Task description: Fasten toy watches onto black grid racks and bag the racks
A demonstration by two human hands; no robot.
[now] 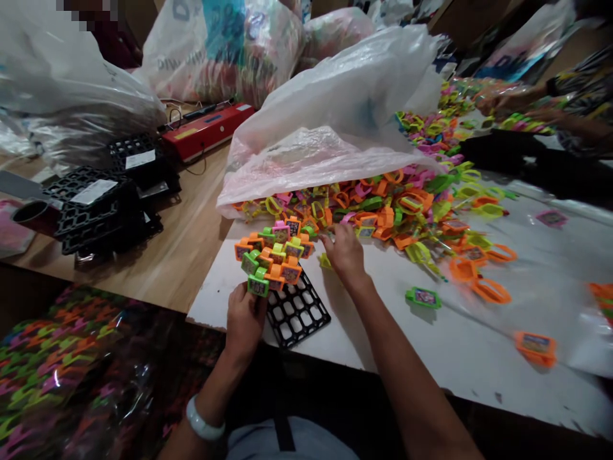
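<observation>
My left hand (245, 319) is closed at the left edge of a black grid tray (304, 313). Colourful toy watches (275, 255) in orange, green, yellow and pink, with square printed faces, crowd the tray's far part; its near openings show bare. My right hand (345, 252) is just right of them, fingers bent together at the near edge of a heap of loose toy watches (383, 217). Whatever its fingertips hold is hidden. A large translucent plastic bag (325, 121) lies over the heap.
Stacks of black grid trays (96, 198) and a red box-shaped device (208, 131) stand on the wooden table at left. A green toy watch (424, 297) and an orange one (536, 347) lie loose at right. Another person's arm (550, 118) is at far right.
</observation>
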